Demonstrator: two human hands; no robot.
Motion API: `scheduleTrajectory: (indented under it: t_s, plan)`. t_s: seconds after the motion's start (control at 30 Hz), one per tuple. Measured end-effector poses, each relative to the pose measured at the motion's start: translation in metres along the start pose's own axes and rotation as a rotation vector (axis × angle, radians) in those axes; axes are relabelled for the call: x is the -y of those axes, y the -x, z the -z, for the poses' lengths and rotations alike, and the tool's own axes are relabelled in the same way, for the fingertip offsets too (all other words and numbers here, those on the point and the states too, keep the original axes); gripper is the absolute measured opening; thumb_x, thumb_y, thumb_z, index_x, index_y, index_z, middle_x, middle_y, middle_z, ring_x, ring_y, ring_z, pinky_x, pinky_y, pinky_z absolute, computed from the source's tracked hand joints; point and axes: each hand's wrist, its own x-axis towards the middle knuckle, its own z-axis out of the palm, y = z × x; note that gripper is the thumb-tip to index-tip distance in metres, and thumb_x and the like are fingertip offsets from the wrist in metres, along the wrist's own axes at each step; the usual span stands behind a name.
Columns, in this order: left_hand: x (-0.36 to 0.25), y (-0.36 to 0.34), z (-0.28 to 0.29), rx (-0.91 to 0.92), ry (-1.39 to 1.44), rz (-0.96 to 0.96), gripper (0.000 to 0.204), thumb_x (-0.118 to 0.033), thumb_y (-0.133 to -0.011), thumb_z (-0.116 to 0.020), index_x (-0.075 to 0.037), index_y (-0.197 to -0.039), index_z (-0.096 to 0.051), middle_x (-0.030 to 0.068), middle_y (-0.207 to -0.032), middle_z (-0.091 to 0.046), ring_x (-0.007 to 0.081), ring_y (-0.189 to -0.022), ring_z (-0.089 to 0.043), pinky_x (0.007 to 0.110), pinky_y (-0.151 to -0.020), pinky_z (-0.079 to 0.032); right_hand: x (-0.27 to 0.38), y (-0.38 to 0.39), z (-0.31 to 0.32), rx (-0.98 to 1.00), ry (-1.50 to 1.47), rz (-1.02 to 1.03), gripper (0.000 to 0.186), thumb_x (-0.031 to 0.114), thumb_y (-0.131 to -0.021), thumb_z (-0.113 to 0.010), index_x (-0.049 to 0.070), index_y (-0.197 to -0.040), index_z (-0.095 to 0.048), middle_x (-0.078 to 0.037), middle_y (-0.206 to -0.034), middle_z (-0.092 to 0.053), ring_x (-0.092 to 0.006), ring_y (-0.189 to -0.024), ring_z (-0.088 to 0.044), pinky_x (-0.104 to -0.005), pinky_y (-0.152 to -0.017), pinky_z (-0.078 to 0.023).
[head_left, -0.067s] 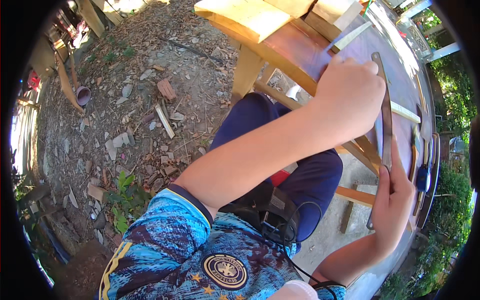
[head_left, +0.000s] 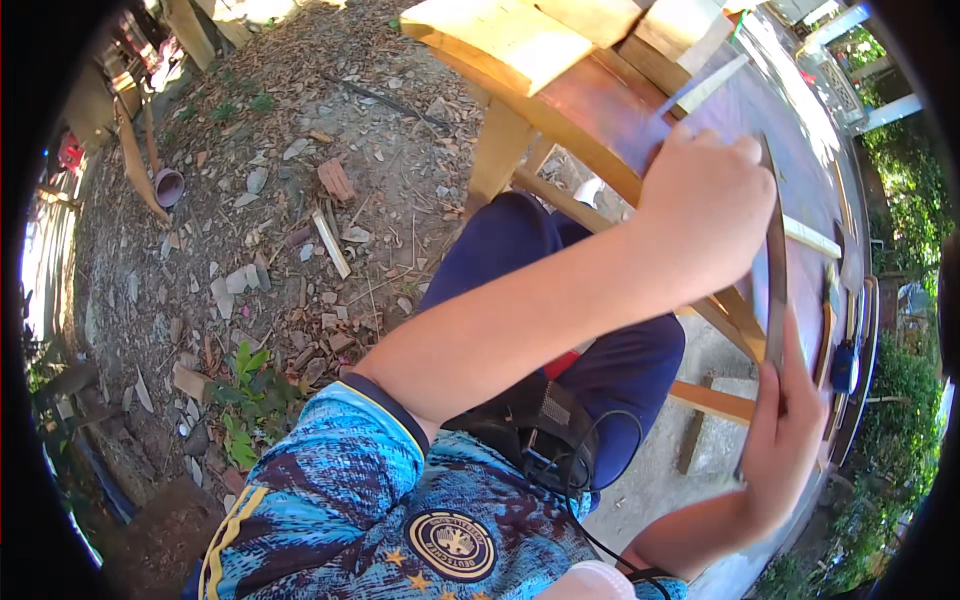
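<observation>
My left hand (head_left: 708, 210) reaches across to the upper right, its fingers closed low over the work surface. A pale narrow wooden strip (head_left: 812, 236) sticks out on its far side, in line with the fist; my fingers hide the grip. My right hand (head_left: 788, 425) is closed on the lower part of a long, flat, dark metal blade (head_left: 776, 250). The blade stands lengthwise beside my left hand and crosses over the strip. Whether it has teeth does not show.
The bench top (head_left: 600, 100) carries wooden blocks (head_left: 675, 30) and another pale stick (head_left: 712, 84). A blue-handled tool (head_left: 845, 365) lies at the right edge among other long tools. A brick piece (head_left: 336, 180) and a plant (head_left: 250, 395) are on the littered ground at left.
The metal blade and my right hand have shifted a little toward me, sliding along beside my left hand. My left hand has hardly moved against the bench.
</observation>
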Motion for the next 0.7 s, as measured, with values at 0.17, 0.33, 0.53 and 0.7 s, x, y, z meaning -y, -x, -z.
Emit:
scheduleTrajectory:
  t_s: [0.17,0.33,0.53,0.7]
  plan:
    - [-0.001,0.0,0.0,0.005,-0.019,-0.032,0.013,-0.01,-0.076,-0.072,-0.005,-0.088,-0.074,0.0094,-0.099,-0.069,0.0305,-0.098,-0.069,0.047,-0.086,-0.05,-0.01,0.023,0.0,-0.177,-0.049,0.255,0.049,-0.003,-0.101,-0.051,0.001,-0.149,-0.058,-0.021,-0.073,-0.05,-0.022,-0.058,-0.039,-0.0389,-0.057,-0.035]
    - [0.001,-0.001,-0.001,-0.017,0.018,-0.025,0.012,-0.01,-0.076,-0.072,-0.005,-0.087,-0.074,0.0096,-0.098,-0.068,0.0299,-0.096,-0.068,0.046,-0.086,-0.049,0.0,0.003,0.009,-0.087,-0.025,0.197,0.05,-0.003,-0.1,-0.051,0.0,-0.149,-0.057,-0.025,-0.077,-0.056,-0.0258,-0.057,-0.046,-0.0405,-0.058,-0.038]
    - [-0.004,-0.001,-0.004,-0.008,0.053,-0.058,0.011,-0.007,-0.077,-0.069,-0.004,-0.088,-0.073,0.0093,-0.095,-0.066,0.0305,-0.094,-0.067,0.045,-0.087,-0.048,-0.01,0.014,0.015,-0.093,-0.057,0.188,0.051,-0.003,-0.099,-0.051,-0.003,-0.15,-0.055,-0.03,-0.09,-0.066,-0.0317,-0.063,-0.058,-0.0395,-0.062,-0.043]
    - [-0.002,0.001,-0.004,-0.012,0.051,-0.044,0.012,-0.006,-0.078,-0.069,-0.004,-0.089,-0.072,0.0097,-0.099,-0.066,0.0305,-0.097,-0.066,0.046,-0.088,-0.048,-0.013,0.015,0.01,-0.075,-0.02,0.209,0.054,-0.005,-0.097,-0.051,-0.003,-0.151,-0.054,-0.03,-0.093,-0.065,-0.0281,-0.065,-0.05,-0.0381,-0.063,-0.044]
